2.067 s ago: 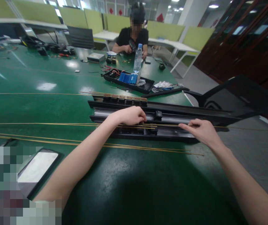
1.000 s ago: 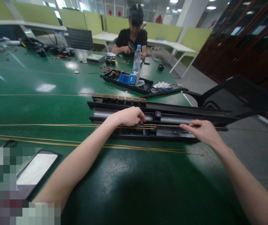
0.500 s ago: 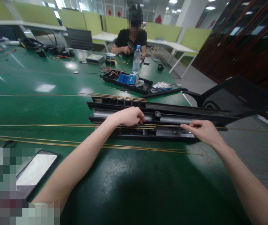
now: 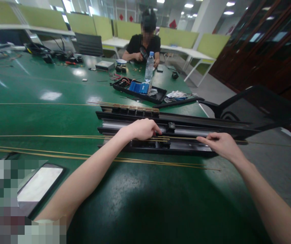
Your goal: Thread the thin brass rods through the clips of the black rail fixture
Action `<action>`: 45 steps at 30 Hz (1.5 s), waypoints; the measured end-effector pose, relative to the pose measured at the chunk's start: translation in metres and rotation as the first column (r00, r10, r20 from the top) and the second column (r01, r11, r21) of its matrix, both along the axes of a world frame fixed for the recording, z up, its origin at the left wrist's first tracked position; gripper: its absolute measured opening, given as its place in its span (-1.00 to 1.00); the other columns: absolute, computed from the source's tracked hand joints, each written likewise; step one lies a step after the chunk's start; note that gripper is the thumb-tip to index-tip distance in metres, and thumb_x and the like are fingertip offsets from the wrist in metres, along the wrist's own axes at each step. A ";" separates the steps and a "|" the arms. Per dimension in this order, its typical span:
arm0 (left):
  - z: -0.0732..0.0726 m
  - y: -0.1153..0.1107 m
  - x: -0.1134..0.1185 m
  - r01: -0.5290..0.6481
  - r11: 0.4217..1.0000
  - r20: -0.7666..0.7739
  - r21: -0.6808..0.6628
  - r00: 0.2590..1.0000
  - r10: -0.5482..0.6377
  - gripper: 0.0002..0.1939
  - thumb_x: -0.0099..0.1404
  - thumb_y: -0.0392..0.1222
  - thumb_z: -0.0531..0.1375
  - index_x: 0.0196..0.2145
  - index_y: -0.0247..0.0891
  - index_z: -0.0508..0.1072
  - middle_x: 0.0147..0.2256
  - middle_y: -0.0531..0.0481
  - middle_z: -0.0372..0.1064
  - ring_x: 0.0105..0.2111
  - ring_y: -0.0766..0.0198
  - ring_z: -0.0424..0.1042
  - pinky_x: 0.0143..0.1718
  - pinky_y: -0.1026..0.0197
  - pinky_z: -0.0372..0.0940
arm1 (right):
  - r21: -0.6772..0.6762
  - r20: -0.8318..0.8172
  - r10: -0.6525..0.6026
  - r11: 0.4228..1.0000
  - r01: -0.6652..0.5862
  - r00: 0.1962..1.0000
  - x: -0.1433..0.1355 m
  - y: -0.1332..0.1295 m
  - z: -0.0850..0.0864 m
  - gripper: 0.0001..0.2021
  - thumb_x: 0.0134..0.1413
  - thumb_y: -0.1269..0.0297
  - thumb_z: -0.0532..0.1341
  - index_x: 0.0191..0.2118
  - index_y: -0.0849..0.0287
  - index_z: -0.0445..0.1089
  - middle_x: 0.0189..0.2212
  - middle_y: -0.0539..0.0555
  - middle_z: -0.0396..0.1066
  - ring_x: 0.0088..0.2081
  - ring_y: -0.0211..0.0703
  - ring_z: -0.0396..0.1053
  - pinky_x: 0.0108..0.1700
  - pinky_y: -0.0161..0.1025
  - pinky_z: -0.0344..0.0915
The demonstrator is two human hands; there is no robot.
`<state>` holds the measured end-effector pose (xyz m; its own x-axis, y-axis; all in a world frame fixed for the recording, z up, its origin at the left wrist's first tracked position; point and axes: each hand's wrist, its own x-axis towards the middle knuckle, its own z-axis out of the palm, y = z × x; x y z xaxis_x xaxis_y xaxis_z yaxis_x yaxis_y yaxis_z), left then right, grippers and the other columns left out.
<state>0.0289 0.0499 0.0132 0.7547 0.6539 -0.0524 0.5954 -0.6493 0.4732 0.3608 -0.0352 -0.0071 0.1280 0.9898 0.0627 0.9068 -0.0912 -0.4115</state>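
Observation:
My right hand (image 4: pixel 218 143) is closed in a pinch around a thin brass-coloured rod (image 4: pixel 183 138), which runs leftward along the black rail (image 4: pixel 193 148) and sticks out to the right beyond my fingers. Over the same rail, my left hand (image 4: pixel 143 129) has its index finger stretched forward and the other fingers curled underneath; what they grip is hidden. Several brass rods lie under and beside it, ending near a small black block (image 4: pixel 165 143). More loose rods (image 4: pixel 145 162) rest on the green table in front of the rail.
Behind lie further black rails (image 4: pixel 186 118) with small blocks and rods. Beyond are a black tray (image 4: pixel 158 98) holding a blue item, a water bottle (image 4: pixel 149 67) and gloves (image 4: pixel 177 95). A co-worker (image 4: pixel 145 42) sits opposite. A phone (image 4: pixel 40 184) lies left, a chair (image 4: pixel 262 105) stands right.
My left index finger has lifted and straightened, and that hand has shifted slightly right. My right hand keeps its pinch on the rod with little movement. The view has tilted slightly.

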 end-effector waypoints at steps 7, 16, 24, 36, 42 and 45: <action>0.003 -0.006 0.003 0.026 1.000 -0.092 0.014 0.995 -0.025 -0.51 0.20 -0.34 0.05 0.01 -0.03 0.52 -0.07 0.02 0.54 -0.08 0.20 0.50 -0.12 0.27 0.32 | -0.003 -0.011 -0.004 1.000 0.004 1.000 -0.001 -0.001 0.003 -0.40 -0.11 -0.34 0.21 -0.61 0.20 0.34 -0.68 0.00 0.22 -0.54 -0.21 0.15 -0.40 -0.22 0.03; 0.001 -0.004 0.004 0.033 0.999 -0.090 0.013 0.995 -0.032 -0.49 0.20 -0.35 0.02 0.01 -0.01 0.52 -0.05 0.03 0.53 -0.06 0.22 0.49 -0.10 0.26 0.30 | -0.010 -0.003 -0.009 1.000 0.009 1.000 0.003 -0.001 0.003 -0.39 -0.12 -0.36 0.19 -0.61 0.20 0.34 -0.68 0.01 0.23 -0.53 -0.19 0.16 -0.40 -0.22 0.04; 0.000 -0.003 0.005 0.043 0.999 -0.075 0.000 0.996 -0.042 -0.49 0.19 -0.37 0.02 0.00 -0.03 0.53 -0.04 0.04 0.53 -0.04 0.23 0.48 -0.06 0.29 0.30 | -0.003 -0.002 -0.010 1.000 0.010 1.000 0.003 -0.002 0.006 -0.38 -0.13 -0.37 0.19 -0.61 0.20 0.33 -0.68 0.03 0.23 -0.53 -0.19 0.15 -0.41 -0.22 0.03; 0.003 -0.005 0.006 0.036 0.999 -0.093 0.006 0.995 -0.035 -0.50 0.20 -0.36 0.02 0.01 -0.04 0.53 -0.02 0.06 0.51 -0.03 0.23 0.47 -0.04 0.29 0.29 | -0.010 -0.012 -0.008 1.000 0.008 1.000 0.006 -0.002 0.005 -0.37 -0.14 -0.40 0.17 -0.61 0.20 0.35 -0.69 0.01 0.21 -0.55 -0.21 0.14 -0.42 -0.22 0.02; 0.003 -0.005 0.007 0.036 0.999 -0.109 0.013 0.993 -0.035 -0.49 0.21 -0.35 0.01 0.01 0.00 0.52 -0.01 0.09 0.51 -0.02 0.22 0.47 -0.03 0.26 0.30 | 0.009 -0.011 -0.025 1.000 0.025 1.000 0.011 0.000 0.000 -0.37 -0.18 -0.40 0.19 -0.64 0.19 0.33 -0.70 -0.01 0.19 -0.56 -0.22 0.13 -0.44 -0.25 0.02; 0.002 -0.005 0.007 0.034 0.999 -0.115 0.021 0.993 -0.031 -0.49 0.21 -0.36 0.00 0.01 0.01 0.52 -0.02 0.09 0.51 -0.03 0.22 0.47 -0.04 0.24 0.31 | 0.007 -0.015 -0.022 1.000 0.022 1.000 0.012 0.000 -0.001 -0.38 -0.17 -0.39 0.19 -0.63 0.19 0.33 -0.70 -0.02 0.19 -0.56 -0.23 0.12 -0.44 -0.25 0.02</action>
